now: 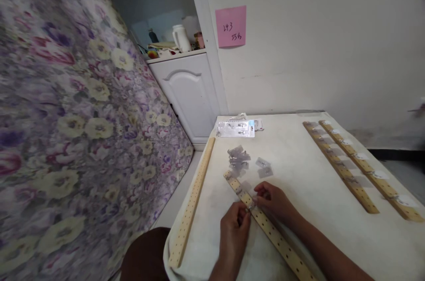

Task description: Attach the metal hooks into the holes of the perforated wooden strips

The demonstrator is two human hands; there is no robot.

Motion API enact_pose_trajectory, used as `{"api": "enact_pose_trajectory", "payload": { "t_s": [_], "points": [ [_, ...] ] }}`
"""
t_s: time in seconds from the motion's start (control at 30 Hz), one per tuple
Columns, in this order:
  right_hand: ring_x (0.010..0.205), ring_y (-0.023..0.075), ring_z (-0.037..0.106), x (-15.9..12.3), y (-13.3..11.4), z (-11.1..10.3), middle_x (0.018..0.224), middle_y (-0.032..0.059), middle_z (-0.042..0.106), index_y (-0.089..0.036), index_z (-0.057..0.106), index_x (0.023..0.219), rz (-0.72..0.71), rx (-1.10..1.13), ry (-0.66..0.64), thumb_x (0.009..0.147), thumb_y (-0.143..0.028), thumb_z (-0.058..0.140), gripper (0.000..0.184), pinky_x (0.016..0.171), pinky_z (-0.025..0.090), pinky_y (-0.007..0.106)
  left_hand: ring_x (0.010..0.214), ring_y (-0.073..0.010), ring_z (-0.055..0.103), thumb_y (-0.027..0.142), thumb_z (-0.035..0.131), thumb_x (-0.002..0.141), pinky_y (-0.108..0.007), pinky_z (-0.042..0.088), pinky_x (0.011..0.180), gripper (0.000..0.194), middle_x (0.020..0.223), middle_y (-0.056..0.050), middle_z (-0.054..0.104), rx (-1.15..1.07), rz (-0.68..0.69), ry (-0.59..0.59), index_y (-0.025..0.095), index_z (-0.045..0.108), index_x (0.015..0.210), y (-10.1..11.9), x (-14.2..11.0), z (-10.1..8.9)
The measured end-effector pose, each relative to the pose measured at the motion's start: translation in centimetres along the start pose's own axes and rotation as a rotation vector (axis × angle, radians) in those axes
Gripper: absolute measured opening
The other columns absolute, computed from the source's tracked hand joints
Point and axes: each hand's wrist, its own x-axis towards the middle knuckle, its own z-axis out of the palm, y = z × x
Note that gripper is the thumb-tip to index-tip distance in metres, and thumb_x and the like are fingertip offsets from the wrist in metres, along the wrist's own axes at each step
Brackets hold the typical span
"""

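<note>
A long pale wooden strip with rows of holes [274, 234] lies slanted across the cloth in front of me. My left hand [235, 224] is closed, its fingertips pinching at the strip's left edge. On the opposite edge, my right hand [272, 200] is closed, thumb and finger pinched at a small metal clip [251, 206] on the strip. Other small metal pieces with clear plastic tabs [239, 191] sit along the strip's far end. Beyond it lie a pile of clear-tabbed clips [238, 159] and a pair of loose ones [264, 167]. My fingers partly hide the contact points.
Another perforated wooden strip [194, 199] lies along the table's left edge. Two strips fitted with clear tabs [338, 163] [372, 172] lie at the right. Clear plastic packaging [235, 128] rests at the back of the cloth-covered table [292, 152]. A floral curtain [89, 139] hangs at left.
</note>
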Motion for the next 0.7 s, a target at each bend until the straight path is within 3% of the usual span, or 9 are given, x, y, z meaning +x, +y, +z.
{"api": "enact_pose_trajectory", "payload": {
  "t_s": [0.2, 0.37, 0.53, 0.7],
  "points": [
    [0.063, 0.0141, 0.054, -1.4, -0.3, -1.6, 0.067, -0.0009, 0.059, -0.017, 0.058, 0.082, -0.057, -0.032, 0.029, 0.076, -0.032, 0.056, 0.016, 0.059, 0.041, 0.025, 0.063, -0.0128, 0.051, 0.036, 0.050, 0.085, -0.021, 0.039, 0.059, 0.018, 0.068, 0.003, 0.057, -0.070, 0.004, 0.064, 0.020, 0.056, 0.083, 0.0, 0.0, -0.5],
    [0.059, 0.0137, 0.051, -5.9, -1.1, -2.6, 0.062, -0.0021, 0.058, -0.019, 0.056, 0.072, -0.038, -0.263, -0.029, 0.074, -0.033, 0.059, 0.015, 0.055, 0.036, 0.024, 0.066, -0.0145, 0.055, 0.042, 0.049, 0.085, -0.022, 0.042, 0.061, 0.025, 0.072, 0.000, 0.061, -0.159, 0.028, 0.090, 0.018, 0.056, 0.085, 0.2, -0.1, -1.0],
    [0.062, 0.0158, 0.054, -10.2, -2.0, -1.4, 0.069, -0.0024, 0.061, -0.022, 0.054, 0.079, 0.069, -0.514, 0.057, 0.065, -0.041, 0.067, 0.026, 0.057, 0.034, 0.025, 0.061, -0.0139, 0.052, 0.039, 0.047, 0.085, -0.022, 0.040, 0.058, 0.022, 0.066, 0.002, 0.056, -0.023, 0.081, 0.120, 0.019, 0.056, 0.084, -0.5, -1.3, -2.6],
    [0.078, 0.0207, 0.058, -11.4, -2.2, 0.3, 0.093, 0.0030, 0.061, -0.022, 0.052, 0.087, -0.018, -0.682, 0.119, 0.070, -0.038, 0.063, 0.026, 0.064, 0.035, 0.028, 0.070, -0.0171, 0.056, 0.034, 0.045, 0.086, -0.024, 0.041, 0.061, 0.020, 0.076, -0.002, 0.061, 0.142, 0.167, 0.139, 0.019, 0.058, 0.088, -1.3, -3.2, -4.7]
  ]
}}
